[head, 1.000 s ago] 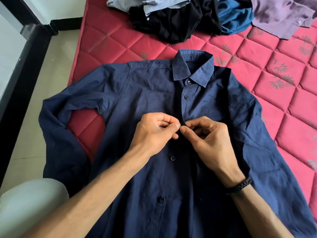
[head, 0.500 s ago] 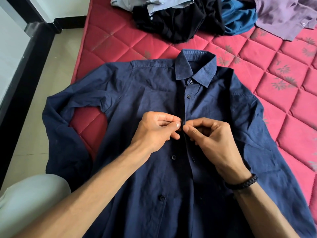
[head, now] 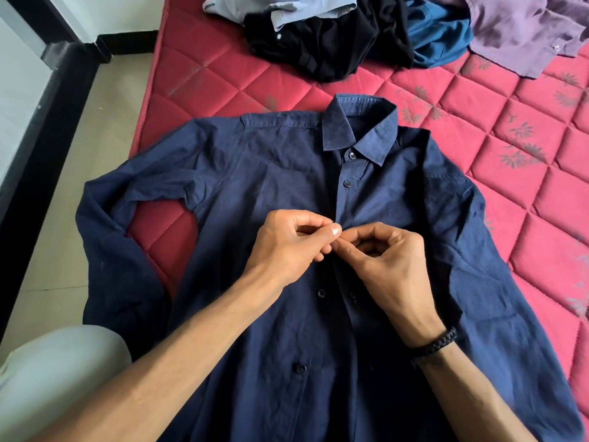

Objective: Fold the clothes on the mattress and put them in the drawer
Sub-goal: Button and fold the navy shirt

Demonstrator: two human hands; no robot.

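Single head cam, looking fwd & down, close over navy shirt point(head: 255, 193) on mattress point(head: 478, 148).

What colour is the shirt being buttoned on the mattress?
Dark navy blue shirt, buttons matching; the head view shows it clearly.

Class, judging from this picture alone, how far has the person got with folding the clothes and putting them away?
Done: the navy button-up shirt lies spread flat on the red quilted mattress, top two buttons fastened. In hand: the left hand and right hand pinch its placket at the third button. Left: folding it, plus the unfolded pile of clothes behind. No drawer is visible.
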